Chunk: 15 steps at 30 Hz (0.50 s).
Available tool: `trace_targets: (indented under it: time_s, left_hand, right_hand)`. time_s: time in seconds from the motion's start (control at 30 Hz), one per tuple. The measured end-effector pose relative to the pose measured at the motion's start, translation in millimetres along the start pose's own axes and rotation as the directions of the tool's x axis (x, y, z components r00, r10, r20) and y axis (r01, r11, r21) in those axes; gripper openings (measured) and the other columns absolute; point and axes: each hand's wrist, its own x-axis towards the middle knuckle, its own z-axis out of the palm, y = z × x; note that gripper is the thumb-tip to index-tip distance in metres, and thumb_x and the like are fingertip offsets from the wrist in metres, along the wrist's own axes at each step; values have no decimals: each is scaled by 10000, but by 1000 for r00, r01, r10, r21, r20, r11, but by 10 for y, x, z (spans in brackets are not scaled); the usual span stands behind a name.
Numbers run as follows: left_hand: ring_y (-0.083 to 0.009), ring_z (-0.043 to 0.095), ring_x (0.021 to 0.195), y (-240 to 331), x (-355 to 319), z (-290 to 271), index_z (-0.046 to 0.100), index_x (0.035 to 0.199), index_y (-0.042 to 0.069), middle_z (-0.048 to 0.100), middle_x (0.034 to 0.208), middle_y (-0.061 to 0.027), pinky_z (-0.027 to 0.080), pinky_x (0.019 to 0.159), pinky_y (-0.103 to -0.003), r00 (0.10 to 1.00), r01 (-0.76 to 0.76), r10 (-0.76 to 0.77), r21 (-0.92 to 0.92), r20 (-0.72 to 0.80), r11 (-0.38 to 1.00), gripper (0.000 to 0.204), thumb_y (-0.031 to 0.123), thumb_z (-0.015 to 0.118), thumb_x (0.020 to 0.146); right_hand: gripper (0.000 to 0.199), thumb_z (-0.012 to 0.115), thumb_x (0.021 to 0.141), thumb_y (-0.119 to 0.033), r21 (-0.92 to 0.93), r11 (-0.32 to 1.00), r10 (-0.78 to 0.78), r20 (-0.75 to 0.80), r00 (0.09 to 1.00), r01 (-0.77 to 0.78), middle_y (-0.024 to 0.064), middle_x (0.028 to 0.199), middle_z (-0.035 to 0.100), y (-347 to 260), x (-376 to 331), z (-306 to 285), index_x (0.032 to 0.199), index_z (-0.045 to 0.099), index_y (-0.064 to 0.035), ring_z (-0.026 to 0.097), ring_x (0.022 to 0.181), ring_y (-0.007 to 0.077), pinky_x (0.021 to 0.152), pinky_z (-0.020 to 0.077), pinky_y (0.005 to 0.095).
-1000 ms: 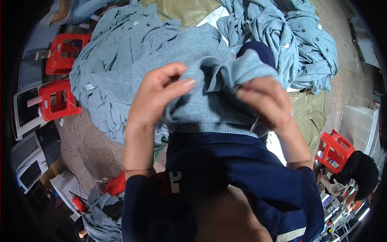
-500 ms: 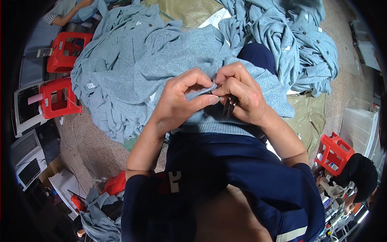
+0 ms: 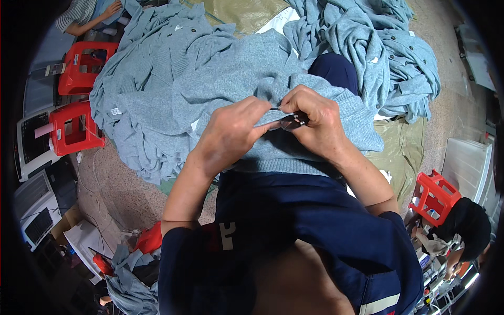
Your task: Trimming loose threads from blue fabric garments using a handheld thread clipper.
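A light blue knitted cardigan (image 3: 294,149) lies across my lap. My left hand (image 3: 231,131) is closed, its thumb and fingers pinching a piece of the knit. Close beside it my right hand (image 3: 320,123) pinches the same bit of fabric with thumb and forefinger. Tucked in the right hand's palm is a small dark metal tool that looks like thread snips (image 3: 289,123), its blades pointing toward the left thumb. The fingertips of both hands almost meet, and the exact spot they hold is partly hidden.
Heaped blue knitwear (image 3: 152,84) spreads to the left, with another pile (image 3: 409,73) on the right, over an olive sheet (image 3: 407,152). Red stools (image 3: 79,128) stand at the left. Two other people work nearby, one with a visible arm (image 3: 86,26) at upper left, one at lower right.
The snips have turned from pointing down to pointing left, toward the pinched fabric. My left hand has rolled over, showing more of its back. The other person's hand at upper left has shifted slightly.
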Motion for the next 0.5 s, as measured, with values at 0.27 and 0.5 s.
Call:
trace_targets:
  time_s: [0.27,0.5]
  left_hand:
    - [-280,585,625,-84,45,120,594,856,17,564,741,-99,457,528,-378,993,-102,98,-50,-70,993,196,73,740,738]
    - [-305,548,899,-317,52,208,626,876,69,572,921,-94,428,794,-414,956,112,16,419,-292,901,171,21,651,714]
  right_hand:
    - [216,694,646,82,41,991,125,-37,991,-124,115,751,574,36,-57,50,794,559,1,612,662,281,566,477,352]
    - [274,647,720,47,-226,959,179,16,984,-171,138,974,546,74,-68,-111,968,568,-39,615,824,352,709,528,407]
